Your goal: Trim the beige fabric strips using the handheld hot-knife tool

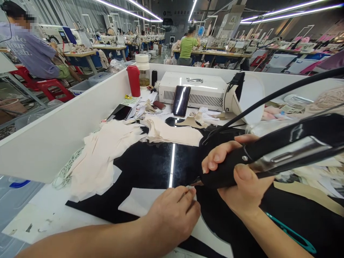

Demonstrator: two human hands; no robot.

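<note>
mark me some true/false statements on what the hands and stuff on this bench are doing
1. The right hand grips a black tool. True.
2. The left hand holds a phone. False: it rests on a white fabric piece.
3. The red bottle lies on its side. False: it stands upright by the white partition.
4. A phone leans against the white machine. True.
</note>
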